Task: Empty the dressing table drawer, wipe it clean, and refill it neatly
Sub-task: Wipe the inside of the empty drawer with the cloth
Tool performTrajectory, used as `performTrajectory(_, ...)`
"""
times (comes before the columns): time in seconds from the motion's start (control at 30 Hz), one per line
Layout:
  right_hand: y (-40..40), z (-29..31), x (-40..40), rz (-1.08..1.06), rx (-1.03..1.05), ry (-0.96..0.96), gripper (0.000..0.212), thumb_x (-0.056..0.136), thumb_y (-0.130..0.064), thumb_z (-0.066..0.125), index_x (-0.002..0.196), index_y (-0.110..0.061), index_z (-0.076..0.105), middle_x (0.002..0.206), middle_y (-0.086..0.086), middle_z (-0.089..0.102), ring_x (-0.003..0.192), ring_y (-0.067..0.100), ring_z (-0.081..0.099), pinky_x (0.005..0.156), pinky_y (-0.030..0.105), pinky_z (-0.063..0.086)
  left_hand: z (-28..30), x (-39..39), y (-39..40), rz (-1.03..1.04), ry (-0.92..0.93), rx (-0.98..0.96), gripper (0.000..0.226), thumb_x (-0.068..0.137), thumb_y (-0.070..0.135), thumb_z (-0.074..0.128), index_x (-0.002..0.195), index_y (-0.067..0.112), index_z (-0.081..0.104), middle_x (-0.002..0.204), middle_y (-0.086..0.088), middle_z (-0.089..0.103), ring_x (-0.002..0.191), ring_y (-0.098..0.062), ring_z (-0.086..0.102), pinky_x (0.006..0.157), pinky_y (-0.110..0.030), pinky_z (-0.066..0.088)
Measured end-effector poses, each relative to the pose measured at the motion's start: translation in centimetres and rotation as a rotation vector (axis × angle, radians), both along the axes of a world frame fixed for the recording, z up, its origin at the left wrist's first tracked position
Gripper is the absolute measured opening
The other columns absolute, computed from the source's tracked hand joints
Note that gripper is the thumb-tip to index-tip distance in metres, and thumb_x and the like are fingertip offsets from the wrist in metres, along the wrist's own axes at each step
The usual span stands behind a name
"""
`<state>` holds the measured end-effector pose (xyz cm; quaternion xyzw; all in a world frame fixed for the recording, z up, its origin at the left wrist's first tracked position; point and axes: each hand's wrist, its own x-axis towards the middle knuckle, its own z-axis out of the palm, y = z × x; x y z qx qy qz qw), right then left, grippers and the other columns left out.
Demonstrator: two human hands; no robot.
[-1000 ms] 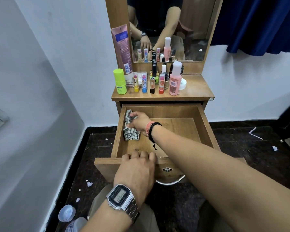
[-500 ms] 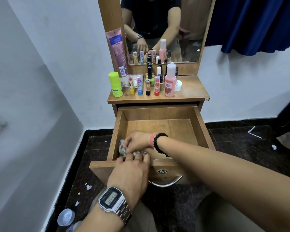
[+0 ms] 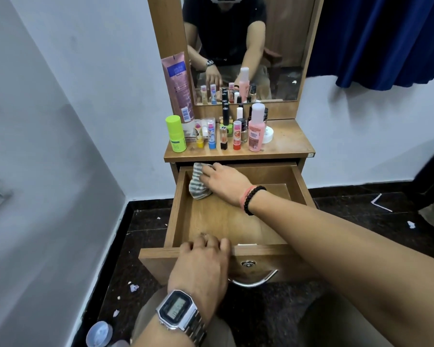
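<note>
- Pressing a striped cloth (image 3: pixel 198 184) into the back left corner of the open drawer (image 3: pixel 238 221), the right hand (image 3: pixel 224 180) lies over it with fingers nearly straight.
- The left hand (image 3: pixel 202 265) curls its fingers over the drawer's front edge, gripping it.
- Cosmetics bottles (image 3: pixel 256 128) stand on the tabletop (image 3: pixel 291 141) above.

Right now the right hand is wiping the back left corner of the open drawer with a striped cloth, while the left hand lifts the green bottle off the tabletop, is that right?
Not quite. The head view shows the left hand gripping the drawer front edge; the green bottle stands untouched on the tabletop. The right hand is indeed wiping the back left corner with the striped cloth.
</note>
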<state>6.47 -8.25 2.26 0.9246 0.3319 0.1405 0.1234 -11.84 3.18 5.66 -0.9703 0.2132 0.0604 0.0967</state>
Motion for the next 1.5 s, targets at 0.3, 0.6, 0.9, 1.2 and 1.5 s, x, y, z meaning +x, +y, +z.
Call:
performTrajectory(0.3, 0.1, -3.2, 1.5, 0.257, -0.347, -0.142, 0.034, 0.097, -0.019, 0.036, 0.105, -0.02, 0.069, 0.113, -0.003, 0.062, 0.101, 0.016, 0.059, 0.073, 0.026, 0.049, -0.3, 0.0, 0.3, -0.018, -0.01, -0.003, 0.034, 0.096, 0.016, 0.024, 0.129, 0.017, 0.03, 0.138, -0.012, 0.04, 0.126, -0.029, 0.039, 0.103, -0.042, 0.029)
performTrajectory(0.6, -6.4, -1.3, 0.2, 0.0, -0.421, -0.02, 0.025, 0.097, -0.015, 0.044, 0.109, -0.008, 0.065, 0.126, 0.016, 0.057, 0.114, 0.031, 0.051, 0.092, 0.042, 0.04, -0.4, 0.0, 0.4, -0.017, -0.044, -0.045, 0.035, 0.096, 0.016, 0.024, 0.13, 0.019, 0.031, 0.134, -0.006, 0.045, 0.121, -0.028, 0.043, 0.099, -0.039, 0.032)
performTrajectory(0.9, -11.3, -0.1, -2.8, -0.336, -0.616, 0.056, 0.028, 0.101, -0.027, 0.042, 0.114, -0.019, 0.065, 0.118, 0.004, 0.063, 0.11, 0.024, 0.052, 0.092, 0.034, 0.035, -0.3, -0.1, 0.8, -0.017, -0.053, -0.109, 0.031, 0.098, 0.017, 0.025, 0.127, 0.02, 0.035, 0.13, -0.003, 0.049, 0.119, -0.024, 0.046, 0.096, -0.038, 0.035)
performTrajectory(1.2, -10.6, 1.3, -7.2, -0.331, -0.427, 0.406, 0.017, 0.083, -0.033, 0.061, 0.076, -0.017, 0.058, 0.088, 0.005, 0.068, 0.083, 0.027, 0.064, 0.067, 0.029, 0.048, -0.2, -0.1, 0.7, -0.024, -0.05, -0.134, 0.028, 0.098, 0.016, 0.025, 0.121, 0.02, 0.04, 0.125, -0.004, 0.054, 0.114, -0.025, 0.05, 0.092, -0.039, 0.038)
performTrajectory(1.5, -10.9, 4.6, -10.6, -0.464, 0.041, 0.972, 0.021, 0.086, -0.016, 0.058, 0.066, -0.014, 0.064, 0.056, -0.005, 0.057, 0.054, 0.015, 0.052, 0.051, 0.021, 0.043, 0.4, -0.3, 0.5, -0.018, -0.024, -0.115, 0.027, 0.098, 0.016, 0.026, 0.119, 0.016, 0.044, 0.123, -0.007, 0.056, 0.112, -0.027, 0.051, 0.091, -0.04, 0.04)
